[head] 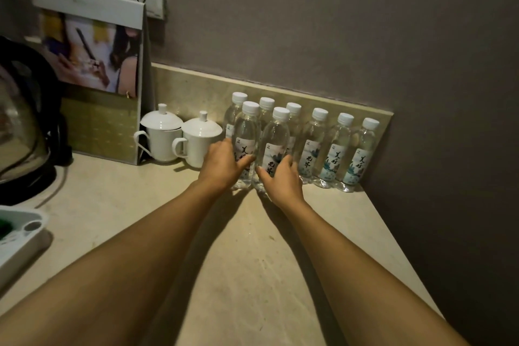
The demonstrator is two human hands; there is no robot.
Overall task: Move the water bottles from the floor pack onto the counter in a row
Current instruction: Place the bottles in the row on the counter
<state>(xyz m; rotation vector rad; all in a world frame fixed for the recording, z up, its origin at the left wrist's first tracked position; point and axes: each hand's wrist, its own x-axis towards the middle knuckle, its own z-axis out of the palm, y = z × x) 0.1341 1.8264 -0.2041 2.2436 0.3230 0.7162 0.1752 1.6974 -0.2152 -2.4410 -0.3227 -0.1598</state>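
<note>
- Eight water bottles stand on the table [252,247] now, so most of the moving seems done. The floor pack is not in view, so I cannot tell if any bottles are left in it.
- Six bottles make a back row [317,137] along the low stone edge at the wall, from beside the two lidded white cups [200,139] out to the right corner.
- The other two stand in front of the row's left part, so the line is not one single row yet.
- The left hand [223,164] holds the front left bottle [246,135] low on its body, thumb on the label.
- The right hand [282,177] holds the front right bottle [276,140] in the same way, fingers around the lower part.
- Both front bottles are upright, and their bases seem to touch the table.
- Each bottle is clear plastic, full of water, with a white cap and a pale label with dark characters.
</note>
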